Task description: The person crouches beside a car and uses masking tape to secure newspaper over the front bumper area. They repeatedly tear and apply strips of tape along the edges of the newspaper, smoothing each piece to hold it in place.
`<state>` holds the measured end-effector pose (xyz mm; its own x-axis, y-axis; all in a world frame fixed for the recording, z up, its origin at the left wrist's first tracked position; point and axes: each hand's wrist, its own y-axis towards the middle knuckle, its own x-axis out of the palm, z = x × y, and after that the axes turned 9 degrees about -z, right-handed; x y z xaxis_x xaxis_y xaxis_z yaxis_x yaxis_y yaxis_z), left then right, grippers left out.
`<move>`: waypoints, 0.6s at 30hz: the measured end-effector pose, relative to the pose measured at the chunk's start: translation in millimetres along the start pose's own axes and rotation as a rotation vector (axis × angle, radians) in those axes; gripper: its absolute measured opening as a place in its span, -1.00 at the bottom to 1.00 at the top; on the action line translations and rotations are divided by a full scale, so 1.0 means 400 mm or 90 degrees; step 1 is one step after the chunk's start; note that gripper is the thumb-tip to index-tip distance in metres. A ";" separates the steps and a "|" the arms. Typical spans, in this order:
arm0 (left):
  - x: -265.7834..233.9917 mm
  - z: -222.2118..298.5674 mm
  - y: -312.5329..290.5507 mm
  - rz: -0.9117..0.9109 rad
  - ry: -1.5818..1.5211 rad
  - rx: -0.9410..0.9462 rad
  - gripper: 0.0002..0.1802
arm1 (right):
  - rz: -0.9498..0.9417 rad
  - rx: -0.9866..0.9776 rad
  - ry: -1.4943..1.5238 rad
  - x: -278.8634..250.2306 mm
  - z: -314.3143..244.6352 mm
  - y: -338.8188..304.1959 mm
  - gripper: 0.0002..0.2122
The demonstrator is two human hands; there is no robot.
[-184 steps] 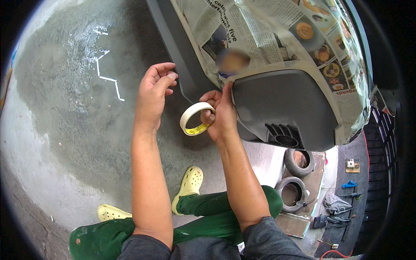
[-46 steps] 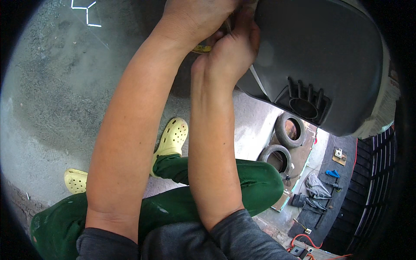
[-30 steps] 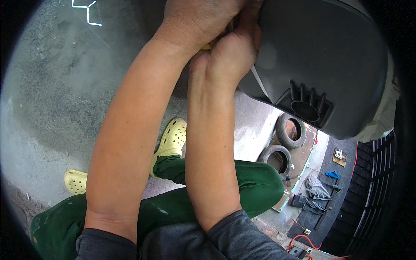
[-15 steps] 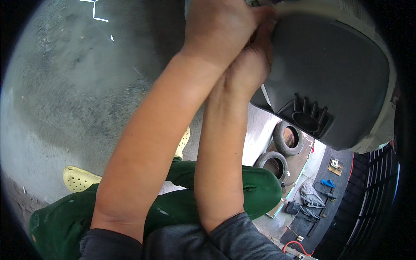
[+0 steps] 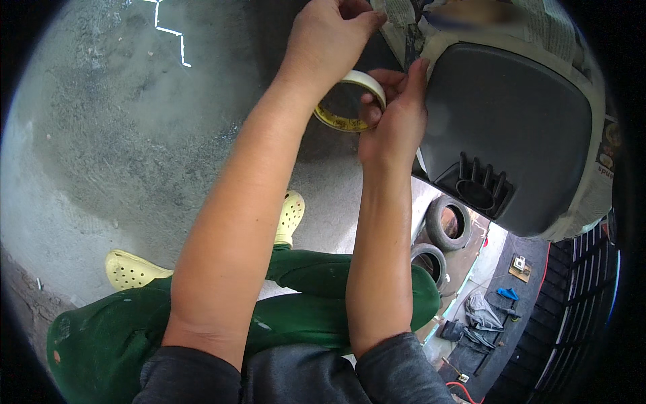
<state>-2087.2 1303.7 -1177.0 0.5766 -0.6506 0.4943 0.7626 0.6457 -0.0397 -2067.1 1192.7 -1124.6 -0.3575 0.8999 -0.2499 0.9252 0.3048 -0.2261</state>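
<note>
A roll of masking tape (image 5: 341, 123) hangs from the curled fingers of my right hand (image 5: 398, 111), its yellowish inner core showing. That hand's thumb points up beside the taped edge of a dark grey plastic panel (image 5: 518, 121). My left hand (image 5: 328, 40) is farther up and to the left, at the top edge of the view. Its thumb and fingers are bent in a pinch; whatever they may hold is too hidden to make out. Masking tape (image 5: 441, 50) borders the panel, and printed newspaper (image 5: 546, 27) covers the area around it.
Black ribs surround a round recess (image 5: 476, 192) at the panel's near edge. Two tyres (image 5: 449, 223) lie below it. Cloths and a blue item (image 5: 508, 293) rest on a dark mat beside a black slatted rack (image 5: 572, 296). My yellow clogs (image 5: 289, 219) stand on the concrete floor (image 5: 134, 148).
My hands were close together, left over right, at the panel's corner. Now they are apart, the left up and to the left, and the tape roll has come into view.
</note>
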 end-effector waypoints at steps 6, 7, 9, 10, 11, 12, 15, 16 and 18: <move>-0.012 -0.013 0.017 -0.007 0.017 0.005 -0.78 | -0.072 -0.005 0.028 -0.001 -0.021 0.040 -0.39; -0.015 -0.010 0.013 -0.011 0.015 0.015 -0.78 | -0.101 0.002 0.044 -0.009 -0.016 0.048 -0.38; -0.025 -0.012 0.023 0.018 0.053 0.003 -0.77 | -0.120 0.009 0.080 -0.010 -0.009 0.052 -0.35; -0.029 -0.014 0.027 0.033 0.073 -0.003 -0.77 | -0.130 0.013 0.098 -0.011 -0.006 0.055 -0.34; -0.037 -0.011 0.027 0.034 0.074 -0.004 -0.77 | -0.146 0.017 0.107 -0.010 -0.009 0.056 -0.34; -0.045 -0.008 0.028 0.036 0.076 -0.005 -0.76 | -0.162 0.021 0.116 -0.011 -0.015 0.059 -0.33; -0.037 0.067 0.033 0.027 0.071 -0.151 -0.76 | -0.172 0.008 0.108 -0.029 -0.008 0.076 -0.34; -0.032 0.064 0.033 0.023 0.074 -0.148 -0.75 | -0.170 0.000 0.099 -0.038 -0.004 0.081 -0.35; -0.041 0.022 0.028 0.027 0.090 -0.064 -0.75 | -0.126 -0.015 0.039 -0.022 -0.012 0.069 -0.35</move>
<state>-2090.6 1325.2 -1177.9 0.6388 -0.6779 0.3639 0.7583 0.6348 -0.1487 -2037.7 1194.9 -1124.1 -0.5243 0.8392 -0.1442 0.8409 0.4836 -0.2431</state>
